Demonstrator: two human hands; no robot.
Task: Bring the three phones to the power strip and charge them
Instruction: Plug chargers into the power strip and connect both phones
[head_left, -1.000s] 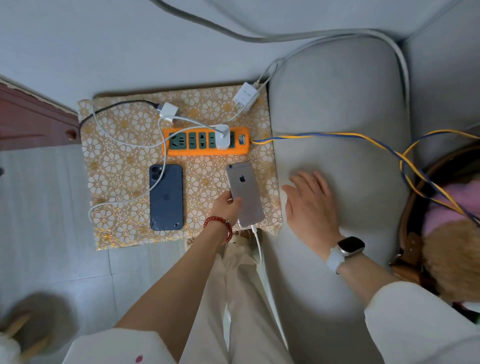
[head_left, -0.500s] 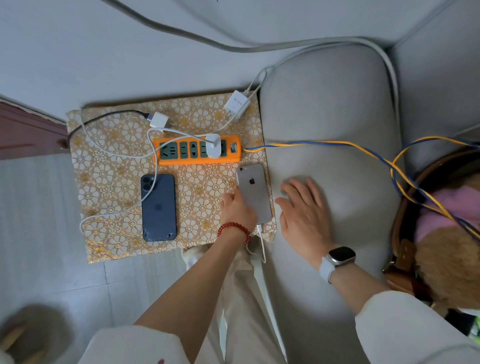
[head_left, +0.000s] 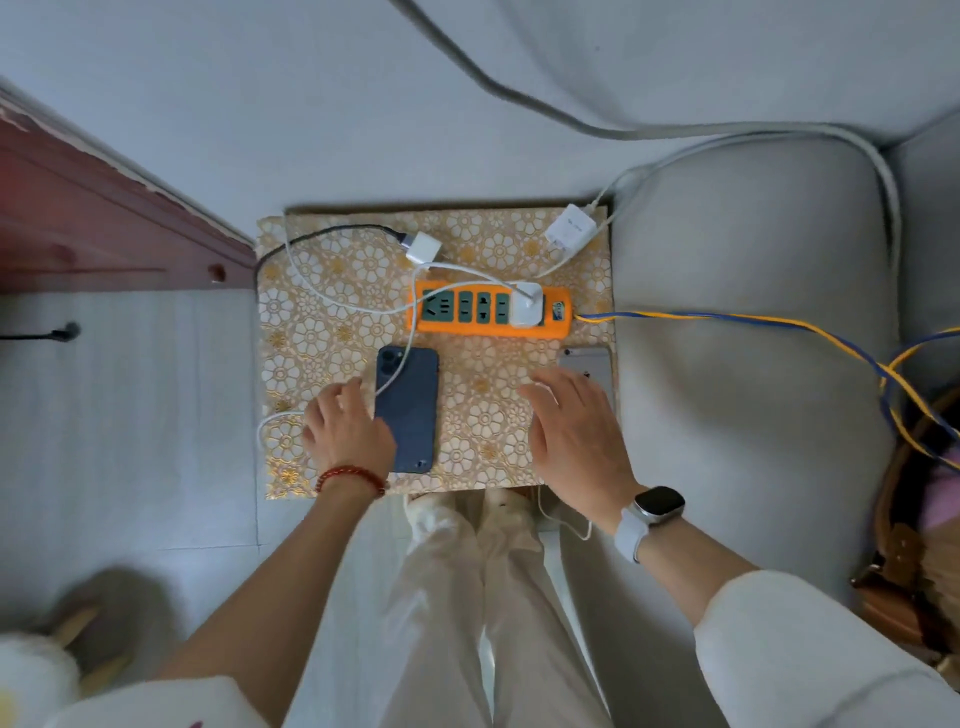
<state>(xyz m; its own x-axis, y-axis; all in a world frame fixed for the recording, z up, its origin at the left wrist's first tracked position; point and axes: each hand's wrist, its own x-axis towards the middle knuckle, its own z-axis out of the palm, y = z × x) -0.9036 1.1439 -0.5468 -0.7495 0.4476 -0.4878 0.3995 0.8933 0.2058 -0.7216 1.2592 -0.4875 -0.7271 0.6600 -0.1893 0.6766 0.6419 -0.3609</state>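
An orange power strip (head_left: 467, 328) lies on a gold flower-patterned mat (head_left: 322, 338), with a white charger (head_left: 527, 312) plugged into its right end. A dark blue phone (head_left: 413, 400) lies face down below the strip, a white cable across its top corner. My left hand (head_left: 345, 428) rests on the mat against the phone's left edge, fingers spread. A silver phone (head_left: 587, 359) lies face down at the mat's right edge, a white cable trailing from its lower end. My right hand (head_left: 576, 431) is flat over its lower part, fingers apart. No third phone shows.
Two loose white adapters (head_left: 423, 248) (head_left: 571, 231) lie behind the strip with their cables. A blue-and-yellow cord (head_left: 727, 318) runs right over a grey sofa cushion (head_left: 743, 415). A brown bag (head_left: 904, 519) sits far right, red-brown woodwork (head_left: 104, 218) at the left.
My left hand let go of the silver phone and moved left to the blue phone. My right hand left the cushion and came over the silver phone.
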